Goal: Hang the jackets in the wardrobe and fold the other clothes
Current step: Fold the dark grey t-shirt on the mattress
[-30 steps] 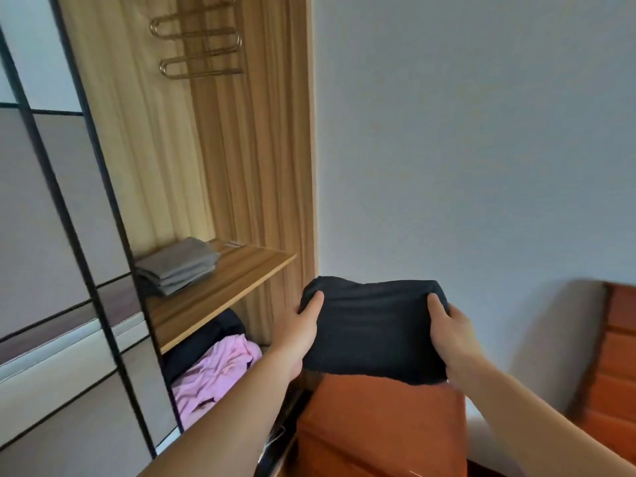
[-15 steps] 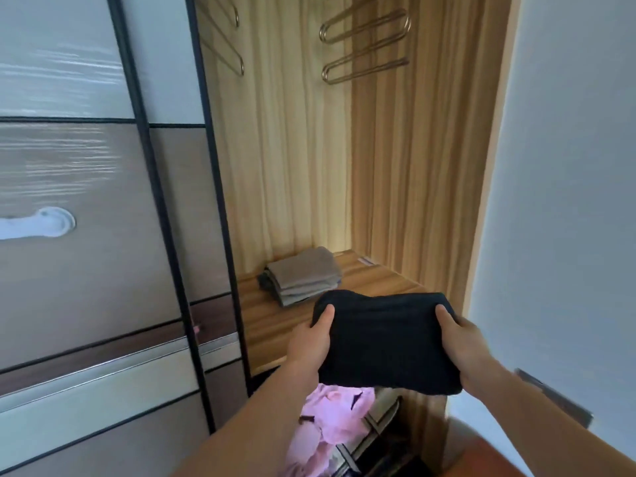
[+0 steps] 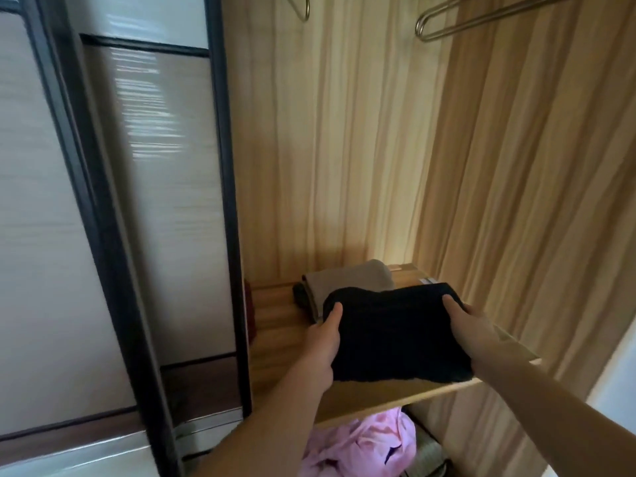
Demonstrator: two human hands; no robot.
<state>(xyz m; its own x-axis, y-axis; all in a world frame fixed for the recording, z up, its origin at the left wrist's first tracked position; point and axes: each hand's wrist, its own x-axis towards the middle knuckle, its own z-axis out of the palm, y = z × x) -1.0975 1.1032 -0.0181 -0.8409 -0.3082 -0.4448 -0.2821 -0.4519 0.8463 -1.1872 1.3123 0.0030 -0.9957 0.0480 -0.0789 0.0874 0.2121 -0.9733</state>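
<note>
Wardrobe (image 3: 344,149) open at centre, sliding door (image 3: 113,201) left. Wooden shelf (image 3: 275,325) lower centre, bare room on its left part. Folded black garment (image 3: 392,332) at shelf front edge, overlapping grey folded stack (image 3: 347,277). Left hand (image 3: 321,342) and right hand (image 3: 476,330) grip its sides, thumbs on top, fingers hidden underneath. Pink clothing (image 3: 364,442) below, partly hidden. Hangers (image 3: 447,18) cut off at top.

arms: bare, no sleeves seen | hands (image 3: 321,342): bare, no rings or gloves
</note>
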